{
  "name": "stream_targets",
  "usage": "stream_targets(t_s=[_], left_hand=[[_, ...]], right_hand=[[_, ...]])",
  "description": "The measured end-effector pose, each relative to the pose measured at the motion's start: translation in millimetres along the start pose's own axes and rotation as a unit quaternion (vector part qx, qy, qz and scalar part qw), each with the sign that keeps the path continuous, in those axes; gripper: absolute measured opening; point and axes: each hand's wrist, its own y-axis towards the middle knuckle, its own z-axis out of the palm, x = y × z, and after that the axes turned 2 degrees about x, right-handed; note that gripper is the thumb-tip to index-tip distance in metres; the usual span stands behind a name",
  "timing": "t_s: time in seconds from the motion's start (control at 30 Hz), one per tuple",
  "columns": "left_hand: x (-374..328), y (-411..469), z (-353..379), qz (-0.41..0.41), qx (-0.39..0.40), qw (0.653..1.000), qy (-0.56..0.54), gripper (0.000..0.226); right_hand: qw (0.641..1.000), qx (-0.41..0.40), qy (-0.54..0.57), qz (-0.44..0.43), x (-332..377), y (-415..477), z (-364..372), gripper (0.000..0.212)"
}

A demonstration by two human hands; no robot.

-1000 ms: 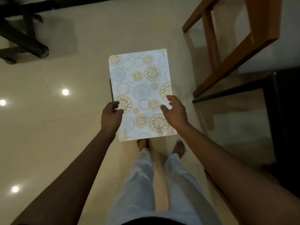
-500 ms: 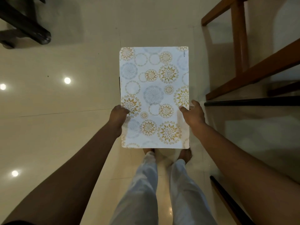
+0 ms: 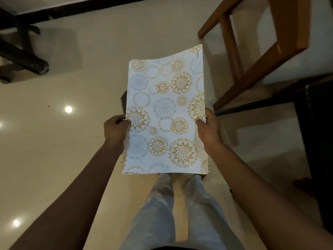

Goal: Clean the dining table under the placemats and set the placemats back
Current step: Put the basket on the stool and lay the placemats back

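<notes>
White-and-gold placemats (image 3: pixel 165 112), a thin stack, are held flat above the floor (image 3: pixel 72 159), beside the glass table (image 3: pixel 255 106). The left grip (image 3: pixel 115 129) pinches the left edge and the right grip (image 3: pixel 209 130) the right edge. The far right corner curls up. Risk: if the stack tilts, loose lower sheets may slide out, or the far end may snag the wooden chair (image 3: pixel 252 69).

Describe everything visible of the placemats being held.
The placemats are a thin stack of rectangular sheets, white with gold and grey-blue flower rounds, plastic-looking and flexible, small print at the far right corner. Layered edges show at the near end. They are held roughly flat, long side pointing away from the person, far right corner curling up. The left hand grips the left edge, the right hand the right edge, thumbs on top. Something dark pokes out behind the left edge.
</notes>
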Motion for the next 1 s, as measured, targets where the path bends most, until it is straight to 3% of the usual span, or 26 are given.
stream_targets(t_s=[0.23,0.47,0.77,1.0], left_hand=[[-85,-111,17,0.178,0.095,0.979,-0.012,0.023],[-148,-248,89,0.281,0.219,0.934,-0.002,0.024],[-163,-394,239,0.339,0.373,0.860,0.076,0.023],[-100,-491,349,0.351,0.437,0.817,0.137,0.021]], right_hand=[[0.986,-0.111,0.083,-0.091,47,-97,-119,0.039],[0.950,-0.237,0.171,-0.113,56,-201,-255,0.038],[0.885,-0.375,0.265,-0.072,-22,-280,-422,0.041],[0.832,-0.455,0.316,-0.026,-124,-318,-520,0.030]])
